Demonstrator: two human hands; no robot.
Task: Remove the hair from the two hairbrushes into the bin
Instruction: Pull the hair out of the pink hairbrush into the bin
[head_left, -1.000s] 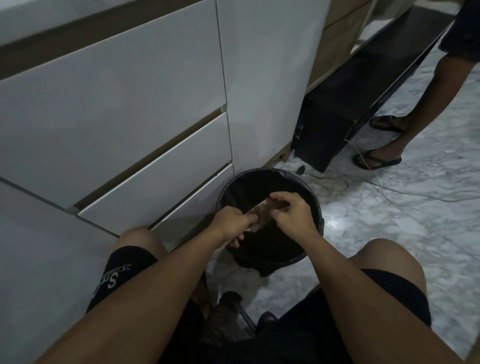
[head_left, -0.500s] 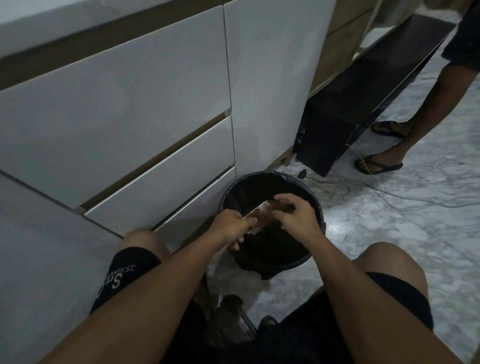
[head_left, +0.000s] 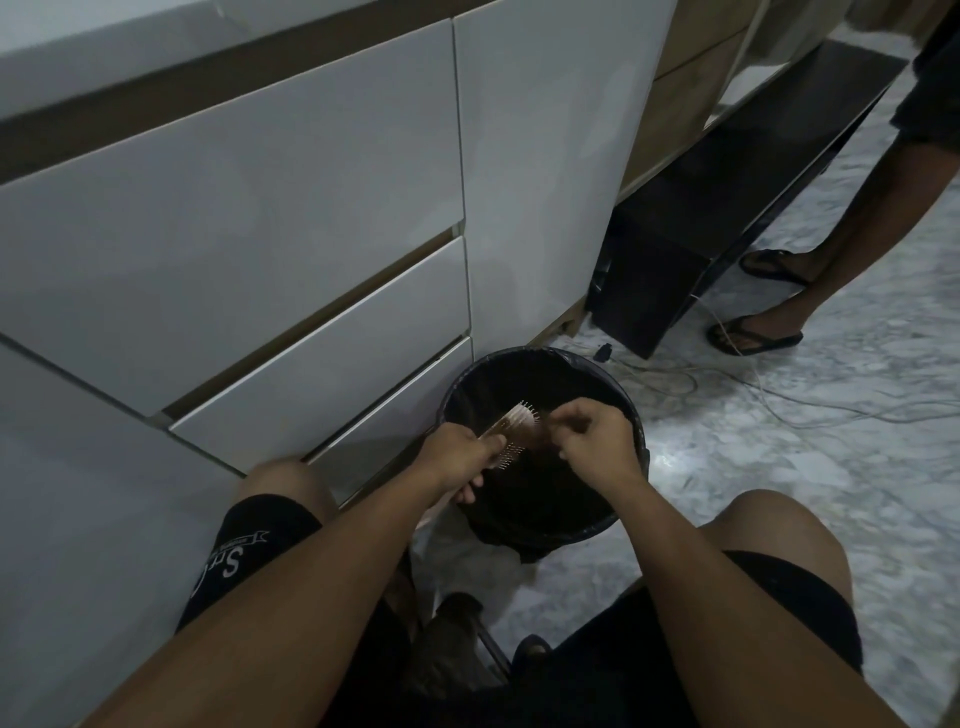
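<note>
Your left hand (head_left: 464, 451) grips the hairbrush (head_left: 511, 428) by its handle over the black-lined bin (head_left: 618, 522) beside the white drawers (head_left: 322, 364), while your right hand (head_left: 597, 434), fingers curled shut, pinches at its bristles; hair too dim to confirm.

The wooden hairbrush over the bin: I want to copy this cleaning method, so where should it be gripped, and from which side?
Grip the wooden hairbrush by its handle end, from the near left, as the left hand does. That likely works best because the bristled head juts out over the black round bin, leaving the bristles clear for the right hand to pinch at them.
</note>
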